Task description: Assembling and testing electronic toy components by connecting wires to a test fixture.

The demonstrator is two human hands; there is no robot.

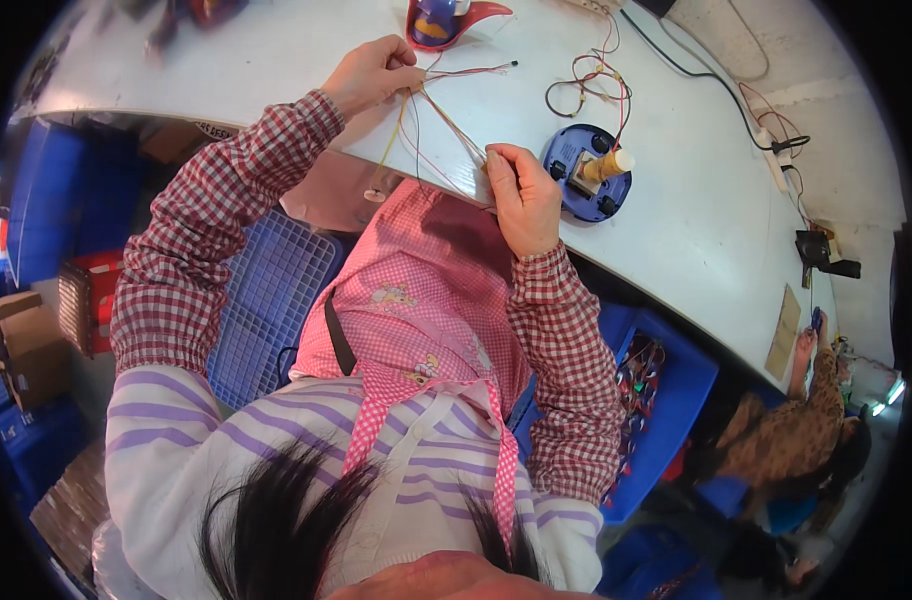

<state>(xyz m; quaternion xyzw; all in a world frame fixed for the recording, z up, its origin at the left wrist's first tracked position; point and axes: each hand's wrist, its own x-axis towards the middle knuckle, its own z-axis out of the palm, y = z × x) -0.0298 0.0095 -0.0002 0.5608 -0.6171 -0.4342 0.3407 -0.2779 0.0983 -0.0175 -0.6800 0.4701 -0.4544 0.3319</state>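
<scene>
Over the table's front edge, my left hand (376, 76) pinches a bunch of thin wires (449, 122) with fingers closed. My right hand (524, 200) grips the same bunch lower down, thumb against forefinger, and the strands run between both hands. Loose ends of red and dark wire (474, 71) stick out past my left fingers, one tipped with a small black piece. From that hand a yellow wire hangs down to a small pale disc (374, 195). Just right of my right hand sits a round blue base (566, 150) with black wheels and an upright yellowish cylinder (608, 166).
A purple and red plastic part (441, 22) lies at the far side of the white table (696, 220). Coiled wires (586, 85) lead from the base. Below the table stands a blue bin (676, 400) of small parts. Another person (791, 440) works at far right.
</scene>
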